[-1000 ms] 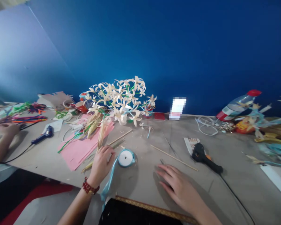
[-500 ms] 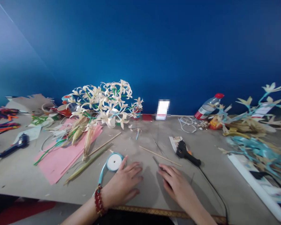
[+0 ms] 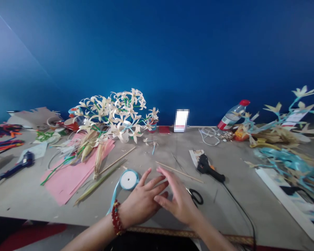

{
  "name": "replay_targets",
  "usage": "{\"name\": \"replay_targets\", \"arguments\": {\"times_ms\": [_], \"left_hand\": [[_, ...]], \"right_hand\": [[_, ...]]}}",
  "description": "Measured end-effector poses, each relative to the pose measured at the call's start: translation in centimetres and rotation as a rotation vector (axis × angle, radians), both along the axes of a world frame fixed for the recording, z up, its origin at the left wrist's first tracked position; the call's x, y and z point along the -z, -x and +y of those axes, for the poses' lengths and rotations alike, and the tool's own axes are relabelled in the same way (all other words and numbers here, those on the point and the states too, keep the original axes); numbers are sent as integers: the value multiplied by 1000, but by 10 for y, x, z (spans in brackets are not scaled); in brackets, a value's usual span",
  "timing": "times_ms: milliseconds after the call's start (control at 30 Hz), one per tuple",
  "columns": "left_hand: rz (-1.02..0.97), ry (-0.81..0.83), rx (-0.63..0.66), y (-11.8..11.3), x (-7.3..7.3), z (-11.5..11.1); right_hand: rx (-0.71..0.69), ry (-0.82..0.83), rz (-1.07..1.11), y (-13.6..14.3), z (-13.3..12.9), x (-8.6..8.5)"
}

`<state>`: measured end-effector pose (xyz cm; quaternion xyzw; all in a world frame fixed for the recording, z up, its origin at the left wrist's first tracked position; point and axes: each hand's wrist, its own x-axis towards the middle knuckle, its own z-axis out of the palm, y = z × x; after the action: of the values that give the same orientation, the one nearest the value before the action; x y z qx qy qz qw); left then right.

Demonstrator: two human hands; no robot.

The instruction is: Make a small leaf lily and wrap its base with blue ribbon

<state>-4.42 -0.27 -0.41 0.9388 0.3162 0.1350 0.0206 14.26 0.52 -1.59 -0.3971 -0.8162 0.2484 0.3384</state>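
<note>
My left hand [image 3: 144,199], with a red bead bracelet at the wrist, is held over the near edge of the table, its fingers spread. My right hand [image 3: 178,199] meets it there, fingers stretched out and overlapping the left fingertips. No object shows in either hand. Scissors [image 3: 197,197] with black handles lie partly hidden behind my right hand. Just beyond the left hand sits a roll of light blue ribbon [image 3: 128,180], its loose end trailing toward the bracelet. A thin wooden stick [image 3: 181,172] lies past the fingertips, with slim metal tweezers [image 3: 177,160] behind it.
A black glue gun [image 3: 210,170] lies to the right, its cord running to the front edge. Farther right are a white power strip [image 3: 274,198] and a bottle [image 3: 231,116]. On the left are pale husk-like flowers [image 3: 125,111], pink sheets [image 3: 65,181] and a blue glue gun [image 3: 21,165].
My right hand has moved left and up off the scissors, uncovering their handles, and now overlaps the fingers of my left hand. The left hand has shifted slightly right.
</note>
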Motion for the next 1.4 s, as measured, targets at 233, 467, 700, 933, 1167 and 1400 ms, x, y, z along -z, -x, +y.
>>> {"name": "replay_targets", "arguments": {"times_ms": [233, 467, 700, 933, 1167, 1400], "left_hand": [[142, -97, 166, -6, -2, -7], [243, -189, 124, -19, 15, -11], [247, -103, 121, -15, 0, -4], [260, -68, 179, -14, 2, -6], [220, -89, 307, -14, -12, -11], [218, -164, 333, -6, -27, -9]], "right_hand": [[-37, 41, 10, 5, 7, -17], [-27, 62, -24, 19, 9, -30], [65, -32, 105, 6, 19, -33], [-287, -80, -61, -7, 31, -46], [-205, 88, 176, -9, 42, -38], [-25, 212, 249, -38, 53, -44]]}}
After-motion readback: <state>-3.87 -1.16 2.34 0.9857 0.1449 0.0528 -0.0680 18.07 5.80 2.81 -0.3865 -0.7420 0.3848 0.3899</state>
